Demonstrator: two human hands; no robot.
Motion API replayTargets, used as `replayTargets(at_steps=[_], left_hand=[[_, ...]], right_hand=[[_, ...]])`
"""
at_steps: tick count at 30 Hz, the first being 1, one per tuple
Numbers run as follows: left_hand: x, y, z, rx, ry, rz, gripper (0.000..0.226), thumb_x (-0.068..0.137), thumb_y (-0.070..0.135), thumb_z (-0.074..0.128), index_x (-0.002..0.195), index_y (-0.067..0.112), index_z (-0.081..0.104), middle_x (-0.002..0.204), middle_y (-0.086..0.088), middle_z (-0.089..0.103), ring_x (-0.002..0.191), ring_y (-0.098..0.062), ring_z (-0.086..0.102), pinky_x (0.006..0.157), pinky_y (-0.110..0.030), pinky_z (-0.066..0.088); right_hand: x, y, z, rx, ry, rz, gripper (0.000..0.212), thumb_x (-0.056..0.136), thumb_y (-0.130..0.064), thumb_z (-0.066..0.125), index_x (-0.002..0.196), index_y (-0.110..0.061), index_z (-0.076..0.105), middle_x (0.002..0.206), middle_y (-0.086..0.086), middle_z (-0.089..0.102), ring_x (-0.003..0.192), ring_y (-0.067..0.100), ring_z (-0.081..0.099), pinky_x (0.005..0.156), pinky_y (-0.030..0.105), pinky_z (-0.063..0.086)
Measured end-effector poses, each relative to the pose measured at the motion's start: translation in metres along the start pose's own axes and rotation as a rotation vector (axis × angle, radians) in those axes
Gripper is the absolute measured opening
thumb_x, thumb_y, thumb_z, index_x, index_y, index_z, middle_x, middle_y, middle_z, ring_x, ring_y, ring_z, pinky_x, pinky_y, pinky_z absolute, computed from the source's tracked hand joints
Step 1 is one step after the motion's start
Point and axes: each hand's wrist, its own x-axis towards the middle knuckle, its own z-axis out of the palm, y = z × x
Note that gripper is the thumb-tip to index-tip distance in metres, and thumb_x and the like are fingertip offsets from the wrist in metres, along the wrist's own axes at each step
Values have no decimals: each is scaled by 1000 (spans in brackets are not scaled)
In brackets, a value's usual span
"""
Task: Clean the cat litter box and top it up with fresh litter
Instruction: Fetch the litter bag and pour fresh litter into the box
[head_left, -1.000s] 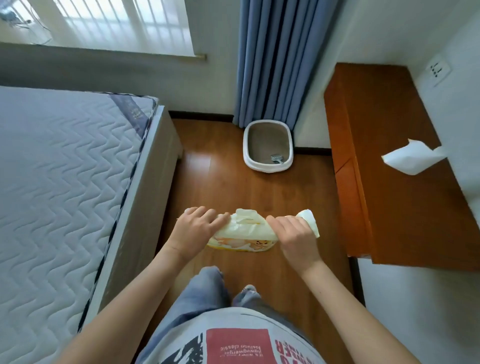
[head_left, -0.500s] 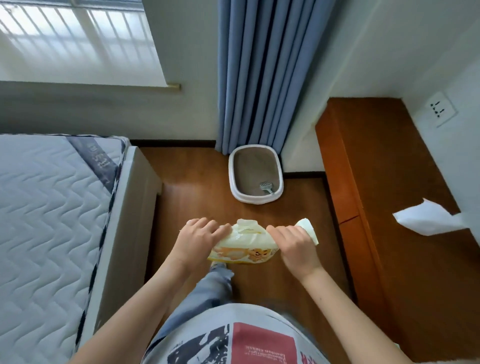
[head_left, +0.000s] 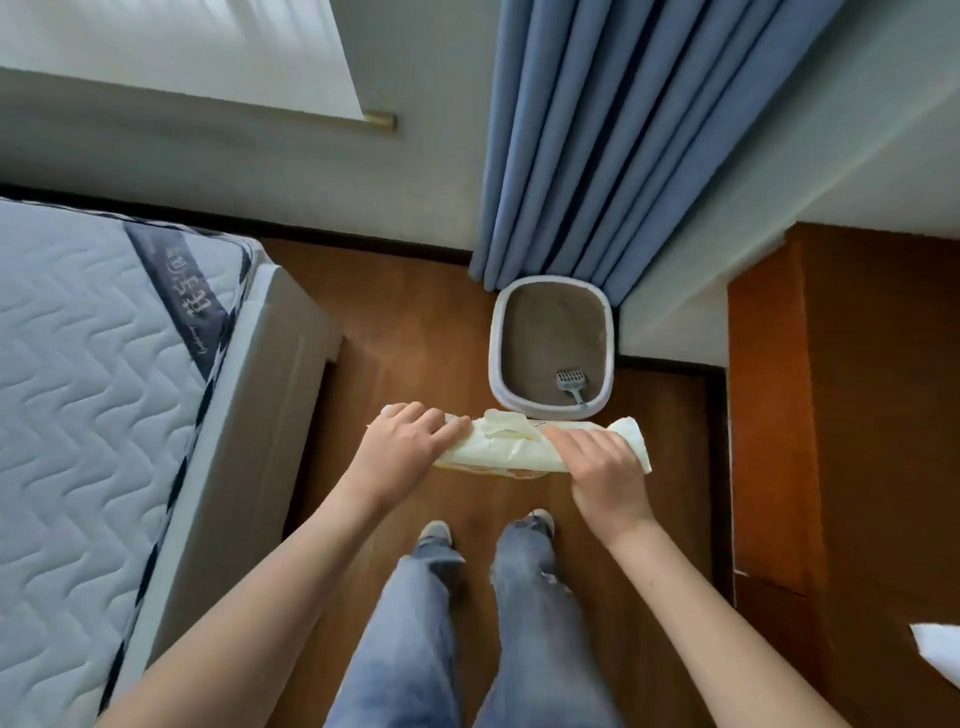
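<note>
From the head view, a person is standing on the wooden floor (head_left: 415, 322) and holding a soft pale-yellow wet-wipe pack (head_left: 511, 449) crosswise in front of them. The left hand (head_left: 410, 447) is gripping the pack's left end and the right hand (head_left: 605, 470) is gripping the right end, fingers curled over the top, with the flip lid (head_left: 506, 422) showing between them.

The litter box (head_left: 496, 358) is sitting on the floor ahead, against the far wall at the foot of the blue curtain (head_left: 623, 145), well apart from the hands. Brown litter (head_left: 550, 338) is filling it, and a grey slotted scoop (head_left: 571, 382) is lying at its near right corner. A mattress (head_left: 78, 389) is running along the left and a wooden cabinet (head_left: 852, 415) along the right.

The pack is looking light and squashy, likely slippery film, so holding both ends seems sound. The box is probably stiff plastic and heavy with litter; its rolled rim at the two long sides is the likely hold. The scoop is best taken by its handle.
</note>
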Motion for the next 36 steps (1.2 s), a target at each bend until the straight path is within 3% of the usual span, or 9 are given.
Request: replayTargets(at_steps=[2,6,10,15,17,22,27,30,36], left_hand=[[14,-15,32,39,15,-24,55,70,0,66,117,23,51,80,-1,66,65,-25,61,60,-34,54],[35,-46,108,11,4,-98,49,70,-2,56,112,24,53,76,0,62,62,-25,58,58,-34,52],[44,-89,190,-1,29,-113,45,71,-1,52,109,22,58,75,1,62,61,-24,57,57,-33,53],[46,-145,289,27,46,-155,47,72,0,38,109,26,52,69,3,59,56,-23,54,54,-30,50],[44,-169,323,52,75,-154,48,73,0,35,110,26,53,68,3,58,56,-23,54,54,-29,50],[46,-225,389,145,141,-132,44,70,-4,65,108,20,64,68,-1,57,56,-25,53,54,-30,47],[47,-269,442,225,220,-116,39,74,0,61,108,19,63,68,-3,56,57,-26,54,53,-31,44],[52,-292,458,245,318,-88,35,82,4,41,106,18,63,67,-3,55,56,-27,53,52,-32,44],[72,-337,474,303,460,-110,30,79,0,50,99,10,70,66,-6,55,56,-29,53,50,-35,44]], right_hand=[[17,22,34,0,1,-16,25,75,-3,64,98,-7,73,78,7,71,67,27,68,61,35,57],[48,61,112,-1,7,-52,36,80,-5,41,94,-11,74,70,3,66,60,24,62,57,30,51],[75,87,201,6,0,-80,40,81,-7,37,94,-10,75,70,3,68,60,23,64,56,30,52],[104,109,317,14,-26,-106,29,80,-7,47,90,-10,74,72,5,70,63,25,67,57,32,55],[113,112,356,38,-57,-113,22,72,-2,67,92,-10,74,73,5,70,64,25,67,57,32,55],[146,125,442,53,-81,-165,43,57,-4,85,97,-11,71,73,3,69,62,22,66,55,29,52],[177,131,505,60,-98,-171,36,61,2,77,86,-21,66,64,-4,60,58,20,59,52,24,31],[203,134,518,73,-113,-206,22,82,-6,63,89,-26,63,67,-7,57,64,17,57,53,30,40],[254,131,526,52,-92,-227,37,85,-5,44,102,-33,62,85,-8,65,81,19,58,64,33,44]])
